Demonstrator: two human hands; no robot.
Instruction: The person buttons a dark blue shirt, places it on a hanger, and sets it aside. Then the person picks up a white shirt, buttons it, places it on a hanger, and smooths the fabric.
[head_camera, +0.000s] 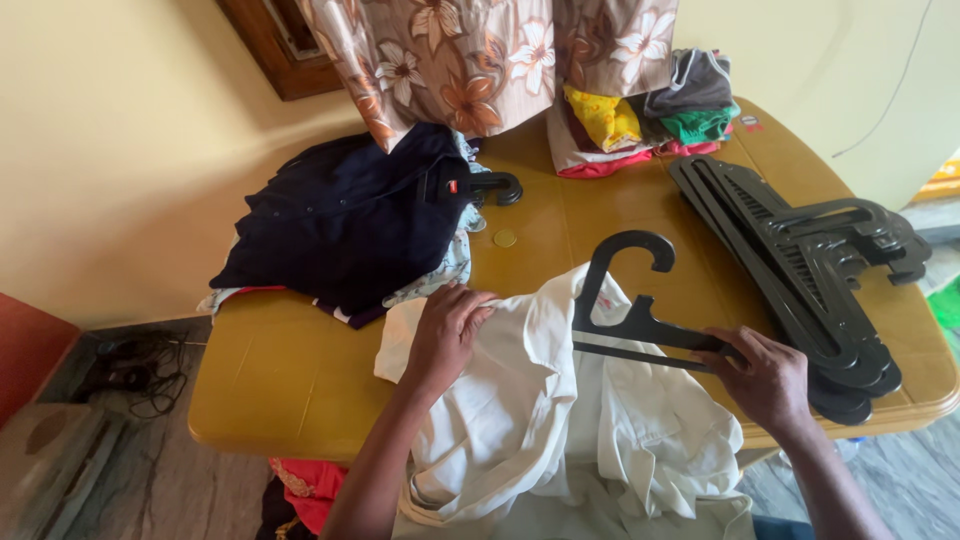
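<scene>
- The left hand (447, 325) lies on the white shirt (560, 420), fingers curled and pressed together, pinching a fold near the collar.
- The right hand (768, 380) grips one arm of a black hanger (632, 318), fingers wrapped tight round the bar; its hook points away from the person.
- The shirt lies crumpled at the near edge of the yellow table (290, 380), partly hanging over it; the hanger rests on top of the shirt, right of centre.
- To do this well, the left hand would likely need to open the neck and hold the cloth taut, so that the hanger arm slides under the shoulder without snagging; the hook should stay clear of the collar.
- No true containers show. The table bears the loads: a stack of black hangers (810, 260) at the right, just beside the right hand; a dark shirt (350, 220) already on a hanger lying on a pile at the left; a folded heap of coloured clothes (640, 125) at the far side, under a flowered curtain (470, 60).
</scene>
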